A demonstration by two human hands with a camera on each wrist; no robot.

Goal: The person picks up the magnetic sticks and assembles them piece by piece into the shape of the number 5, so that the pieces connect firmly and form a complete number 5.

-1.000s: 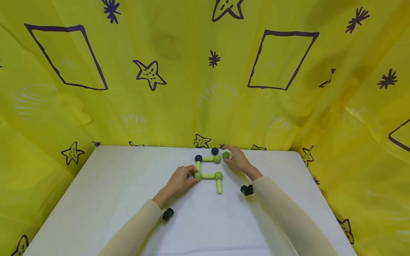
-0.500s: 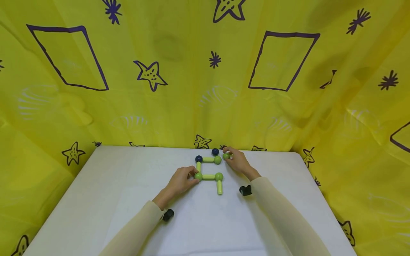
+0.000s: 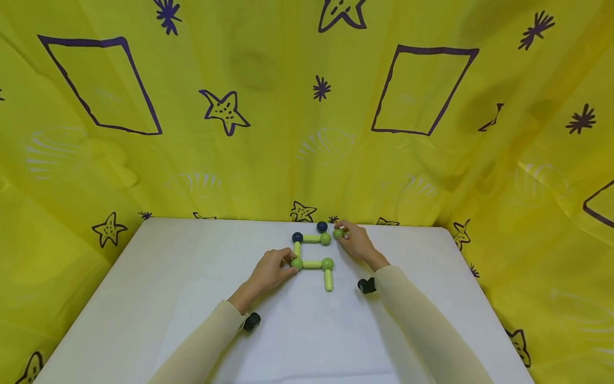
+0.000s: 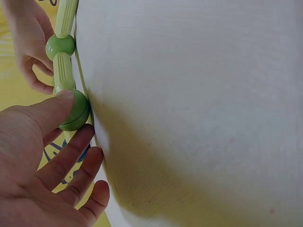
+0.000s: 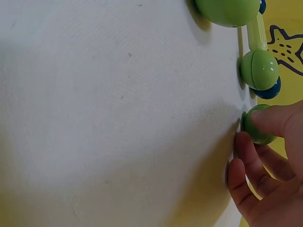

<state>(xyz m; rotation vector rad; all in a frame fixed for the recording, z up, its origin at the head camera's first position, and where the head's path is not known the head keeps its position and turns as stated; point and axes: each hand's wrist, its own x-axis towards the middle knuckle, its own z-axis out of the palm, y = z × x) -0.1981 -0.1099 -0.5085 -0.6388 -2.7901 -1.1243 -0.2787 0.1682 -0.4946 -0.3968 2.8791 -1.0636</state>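
Near the far side of the table, light green rods and balls form a joined shape. My left hand (image 3: 272, 271) pinches its lower-left green ball (image 4: 78, 112) between thumb and fingers. A rod (image 3: 313, 264) runs from that ball to another green ball (image 3: 328, 264), and one more rod (image 3: 328, 280) points toward me. At the upper left sits a dark blue ball (image 3: 297, 237), joined by a rod (image 3: 312, 239) to a green ball (image 3: 325, 239). Right of it, my right hand (image 3: 357, 242) pinches a separate green ball (image 5: 259, 124) at the table surface.
A loose dark blue ball (image 3: 322, 227) lies just behind the shape, near the far edge of the white table (image 3: 201, 330). A yellow curtain (image 3: 268, 170) with dark drawings hangs behind and on both sides.
My right hand's fingers have come together on the separate green ball, which has barely moved. The left hand and the joined shape stay in place.
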